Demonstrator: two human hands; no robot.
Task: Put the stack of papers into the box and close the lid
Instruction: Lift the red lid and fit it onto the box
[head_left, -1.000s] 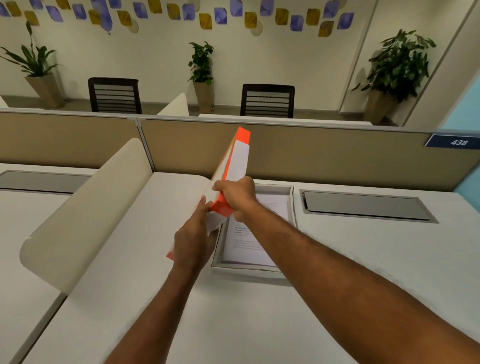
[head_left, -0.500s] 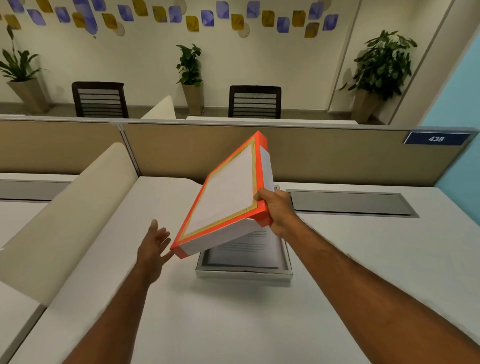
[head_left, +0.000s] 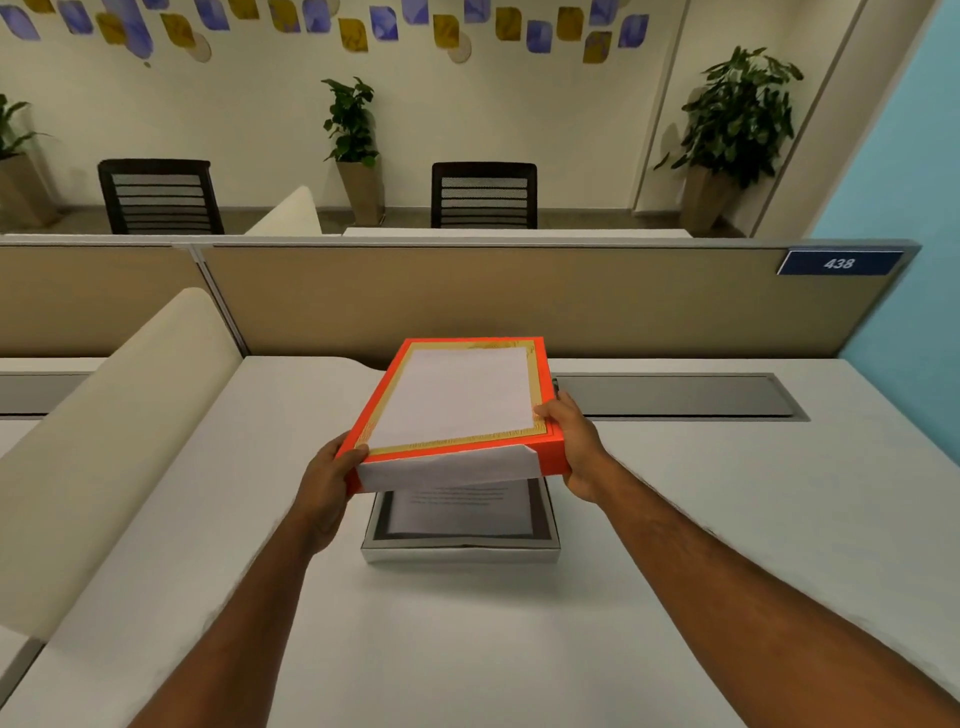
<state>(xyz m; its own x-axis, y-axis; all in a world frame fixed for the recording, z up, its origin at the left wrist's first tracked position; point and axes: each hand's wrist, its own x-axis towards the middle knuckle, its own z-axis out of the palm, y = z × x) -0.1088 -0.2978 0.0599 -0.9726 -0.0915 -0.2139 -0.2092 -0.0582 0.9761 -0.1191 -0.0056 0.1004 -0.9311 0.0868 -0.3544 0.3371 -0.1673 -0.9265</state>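
Desk (head_left: 467, 649), white, bearing the open box (head_left: 460, 555); all positions below are given relative to the two-handed grip on the lid (head_left: 457, 400).

Lid: orange-edged, white-centred, held in the air between the hands and tilted, its near edge higher above the box than its far edge appears to be. Its long axis runs away from the person, roughly parallel to that of the box. A loose white paper flap (head_left: 447, 470) hangs along the near side wall, just inward of both thumbs.

Box: shallow, grey-rimmed, directly below the grip and slightly nearer the person, so only its near part shows beneath the lid. The lid does not touch it.

Stack of papers (head_left: 460, 512): already lying flat inside the box, printed face up, below and between the hands.

Left hand (head_left: 324, 491): fingers closed on the lid's near left corner, thumb on top. Right hand (head_left: 574, 447): closed on the right edge near the front corner, thumb on top. Both are about equally near the box.

Judgement: the closing step turns on lowering the lid straight down and levelling it, with the flap likely to catch on the rim.
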